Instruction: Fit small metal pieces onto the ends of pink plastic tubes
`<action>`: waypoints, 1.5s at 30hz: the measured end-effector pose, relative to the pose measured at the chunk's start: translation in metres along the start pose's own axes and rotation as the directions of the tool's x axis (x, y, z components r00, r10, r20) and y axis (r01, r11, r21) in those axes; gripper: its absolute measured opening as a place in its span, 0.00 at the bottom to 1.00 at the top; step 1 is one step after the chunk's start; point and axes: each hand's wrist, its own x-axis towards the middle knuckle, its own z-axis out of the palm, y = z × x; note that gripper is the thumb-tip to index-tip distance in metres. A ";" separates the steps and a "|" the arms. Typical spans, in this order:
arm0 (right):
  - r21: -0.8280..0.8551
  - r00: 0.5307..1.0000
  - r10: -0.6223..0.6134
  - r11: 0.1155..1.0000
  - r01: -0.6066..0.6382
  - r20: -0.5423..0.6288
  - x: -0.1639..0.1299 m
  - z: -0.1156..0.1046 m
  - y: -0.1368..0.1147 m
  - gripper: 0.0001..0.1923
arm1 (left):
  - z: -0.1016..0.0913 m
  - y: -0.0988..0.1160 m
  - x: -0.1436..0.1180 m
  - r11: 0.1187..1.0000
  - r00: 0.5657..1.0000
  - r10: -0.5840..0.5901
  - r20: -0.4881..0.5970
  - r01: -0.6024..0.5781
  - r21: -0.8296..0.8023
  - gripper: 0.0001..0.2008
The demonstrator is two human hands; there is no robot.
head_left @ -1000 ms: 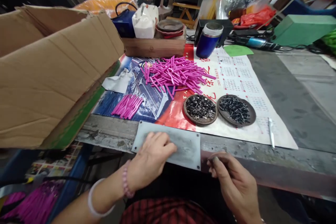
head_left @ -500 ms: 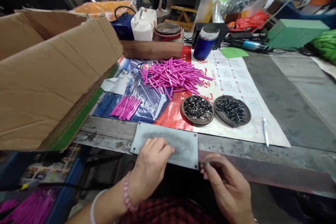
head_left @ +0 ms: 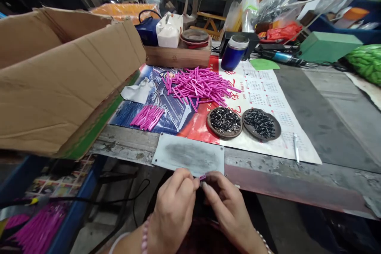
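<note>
My left hand (head_left: 175, 198) is closed in a pinch around a thin magenta strip (head_left: 203, 177), most of it hidden by the fingers. At the strip's exposed end, my right hand (head_left: 226, 202) pinches with thumb and forefinger; whether a small part is also between those fingertips I cannot see. Both hands are just below a grey metal plate (head_left: 190, 152) with dark smudges, at the table's front edge. Beyond it lie a small bundle of magenta strips (head_left: 148, 117) and a large loose pile of them (head_left: 204, 85).
Two round dishes hold small dark metal pieces (head_left: 224, 122) and dark pins (head_left: 260, 124). A white pen-like tool (head_left: 296, 147) lies on the calendar sheet (head_left: 300, 139). An open cardboard box (head_left: 68, 87) takes up the left. A blue cup (head_left: 234, 53) stands at the back.
My left hand has come off the metal plate, down and towards me. My right hand has moved left to meet it, and a magenta strip now shows between their fingertips.
</note>
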 end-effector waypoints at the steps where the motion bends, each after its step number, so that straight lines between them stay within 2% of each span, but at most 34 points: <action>1: 0.008 1.000 -0.006 1.000 0.006 -0.021 0.000 0.001 0.000 0.07 | 0.001 0.002 -0.002 1.000 1.000 0.003 -0.016 -0.003 0.014 0.10; 6: 0.034 0.996 -0.038 0.999 0.041 -0.086 -0.004 0.004 0.000 0.11 | 0.003 0.008 -0.008 1.000 0.997 0.013 -0.077 -0.011 0.022 0.10; 9: 0.068 0.993 -0.031 0.997 0.039 -0.114 -0.007 0.005 0.002 0.10 | 0.005 0.009 -0.010 0.995 0.999 -0.023 -0.049 0.018 -0.095 0.10; 11: 0.078 0.991 -0.038 0.996 0.048 -0.126 -0.008 0.005 0.003 0.08 | 0.006 0.008 -0.010 0.970 0.995 -0.097 -0.006 0.094 -0.226 0.10; 14: 0.036 0.992 -0.077 0.996 0.081 -0.100 -0.006 0.003 0.002 0.06 | 0.008 0.009 -0.011 0.840 0.955 -0.257 0.149 0.297 -0.454 0.10; 17: -0.022 0.991 -0.116 0.993 0.115 -0.066 -0.001 0.000 -0.003 0.06 | 0.011 0.011 -0.014 0.681 0.899 -0.330 0.288 0.438 -0.587 0.11; 20: -0.070 0.974 -0.199 0.979 0.192 -0.108 0.006 0.001 -0.010 0.06 | 0.017 0.016 -0.017 0.661 0.904 -0.354 0.240 0.423 -0.619 0.12; 23: -0.241 0.915 -0.359 0.919 0.312 -0.184 0.009 0.004 -0.010 0.09 | 0.025 0.021 -0.021 0.676 0.916 -0.369 0.159 0.382 -0.630 0.13; 26: -0.391 0.862 -0.462 0.848 0.359 -0.211 0.009 0.004 -0.005 0.12 | 0.035 0.024 -0.025 0.657 0.912 -0.385 0.142 0.379 -0.652 0.12; 30: -0.405 0.860 -0.460 0.846 0.347 -0.223 0.011 0.001 -0.001 0.15 | 0.048 0.030 -0.029 0.621 0.890 -0.447 0.093 0.384 -0.683 0.10; 34: -0.340 0.891 -0.395 0.888 0.308 -0.224 0.012 -0.003 0.001 0.17 | 0.054 0.040 -0.025 0.488 0.829 -0.545 0.122 0.432 -0.759 0.11; 37: -0.295 0.862 -0.419 0.894 0.337 -0.284 0.007 -0.003 0.008 0.05 | 0.054 0.046 -0.022 0.416 0.792 -0.594 0.139 0.450 -0.790 0.13; 38: -0.281 0.845 -0.442 0.888 0.364 -0.302 0.005 -0.002 0.011 0.03 | 0.054 0.046 -0.022 0.411 0.789 -0.598 0.138 0.450 -0.793 0.13; 40: -0.258 0.821 -0.482 0.872 0.416 -0.307 0.001 -0.001 0.017 0.09 | 0.054 0.046 -0.024 0.416 0.789 -0.600 0.133 0.449 -0.790 0.14; 45: -0.287 0.828 -0.495 0.860 0.422 -0.265 0.001 0.001 0.016 0.09 | 0.059 0.040 -0.033 0.443 0.787 -0.607 0.111 0.451 -0.775 0.13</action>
